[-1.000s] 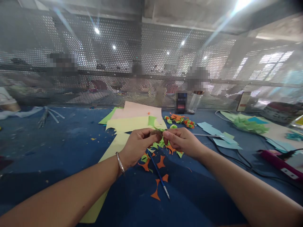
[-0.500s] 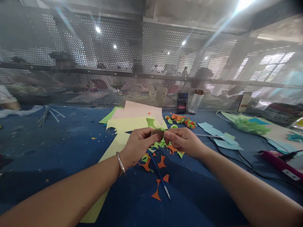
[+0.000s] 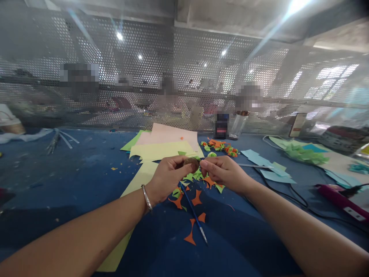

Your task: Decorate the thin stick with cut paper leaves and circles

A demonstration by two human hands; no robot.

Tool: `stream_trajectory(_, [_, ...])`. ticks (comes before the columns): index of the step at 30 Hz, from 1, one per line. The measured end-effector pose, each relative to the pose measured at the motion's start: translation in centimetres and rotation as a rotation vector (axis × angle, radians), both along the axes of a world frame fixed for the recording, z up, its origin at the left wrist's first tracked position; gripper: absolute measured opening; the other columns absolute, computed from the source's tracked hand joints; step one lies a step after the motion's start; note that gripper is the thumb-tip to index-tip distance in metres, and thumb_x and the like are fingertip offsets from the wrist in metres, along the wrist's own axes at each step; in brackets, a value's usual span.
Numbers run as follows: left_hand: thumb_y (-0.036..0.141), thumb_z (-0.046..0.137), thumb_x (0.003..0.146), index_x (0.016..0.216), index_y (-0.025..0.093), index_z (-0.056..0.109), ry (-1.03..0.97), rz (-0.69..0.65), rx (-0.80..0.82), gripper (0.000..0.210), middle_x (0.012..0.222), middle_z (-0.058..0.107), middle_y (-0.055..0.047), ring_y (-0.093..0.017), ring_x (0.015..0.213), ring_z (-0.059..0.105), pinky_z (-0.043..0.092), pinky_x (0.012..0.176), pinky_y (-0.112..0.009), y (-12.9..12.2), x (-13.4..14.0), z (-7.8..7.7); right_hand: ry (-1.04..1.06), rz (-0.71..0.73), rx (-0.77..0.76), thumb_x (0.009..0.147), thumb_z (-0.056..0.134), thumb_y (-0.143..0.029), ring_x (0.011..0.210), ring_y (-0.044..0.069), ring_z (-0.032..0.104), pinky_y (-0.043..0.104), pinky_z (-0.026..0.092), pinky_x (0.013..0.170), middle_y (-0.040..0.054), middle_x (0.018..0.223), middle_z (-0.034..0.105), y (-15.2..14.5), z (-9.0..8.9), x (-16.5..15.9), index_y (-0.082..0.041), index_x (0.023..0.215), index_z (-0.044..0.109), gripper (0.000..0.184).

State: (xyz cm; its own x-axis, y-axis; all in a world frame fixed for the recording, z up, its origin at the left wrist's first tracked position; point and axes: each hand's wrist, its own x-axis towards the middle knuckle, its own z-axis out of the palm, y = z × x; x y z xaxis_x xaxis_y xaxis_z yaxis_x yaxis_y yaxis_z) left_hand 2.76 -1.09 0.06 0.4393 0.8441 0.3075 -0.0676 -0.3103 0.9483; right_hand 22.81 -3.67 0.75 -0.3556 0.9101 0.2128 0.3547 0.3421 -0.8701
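Over the middle of the table my left hand point(image 3: 173, 171) is closed, thumb and fingers pinching a small brown round disc point(image 3: 191, 164). Close against its right edge, my right hand point(image 3: 220, 169) is closed in a pinch at a piece of green paper point(image 3: 197, 157); the fingers partly hide it. A green paper tip point(image 3: 181, 153) shows above the left fingers. Beneath both hands lie green paper scraps point(image 3: 196, 175) and orange scraps point(image 3: 197, 197). A blue pen-like stick point(image 3: 191, 206) with a pale tip lies across them.
Yellow sheets point(image 3: 161, 151) and a pink sheet point(image 3: 173, 134) lie behind. Small green-orange paper pieces point(image 3: 230, 150) sit by a clear bottle point(image 3: 239, 125). To the right are a grey strip point(image 3: 255, 166), light-blue papers point(image 3: 275, 176), black cables and a magenta power strip point(image 3: 334, 192). A perforated screen backs the table.
The green paper tip above my left fingers has sunk lower and shows less. Both hands stay almost in place, still pinching.
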Motion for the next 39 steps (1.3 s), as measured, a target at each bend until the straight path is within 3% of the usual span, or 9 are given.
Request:
stream_trajectory(14, [0.031, 0.070, 0.082, 0.082, 0.019, 0.076, -0.005, -0.016, 0.003, 0.012, 0.070, 0.061, -0.001, -0.012, 0.062, 0.045, 0.036, 0.059, -0.025, -0.02, -0.05, -0.07, -0.032, -0.009, 0.035, 0.094, 0.048, -0.062, 0.044, 0.007, 0.025, 0.022, 0.021, 0.043, -0.0075, 0.048, 0.033, -0.01, 0.09, 0.08, -0.018, 0.069, 0.056, 0.051])
stream_trajectory(30, [0.025, 0.069, 0.080, 0.059, 0.019, 0.058, -0.039, -0.048, -0.003, 0.024, 0.061, 0.041, 0.004, -0.011, 0.058, 0.032, 0.027, 0.056, -0.027, -0.13, 0.01, 0.29, -0.104, -0.021, 0.085, 0.095, 0.049, -0.059, 0.046, 0.008, 0.028, 0.024, 0.023, 0.046, -0.0067, 0.052, 0.033, -0.10, 0.34, 0.19, -0.018, 0.068, 0.055, 0.049])
stream_trajectory(39, [0.026, 0.068, 0.081, 0.063, 0.017, 0.054, -0.020, -0.061, 0.026, 0.024, 0.064, 0.039, 0.004, -0.011, 0.062, 0.033, 0.028, 0.060, -0.026, 0.27, -0.09, -0.17, -0.162, -0.035, 0.162, 0.096, 0.047, -0.057, 0.047, 0.008, 0.029, 0.024, 0.022, 0.049, -0.0067, 0.053, 0.034, -0.12, 0.60, 0.18, -0.017, 0.068, 0.055, 0.049])
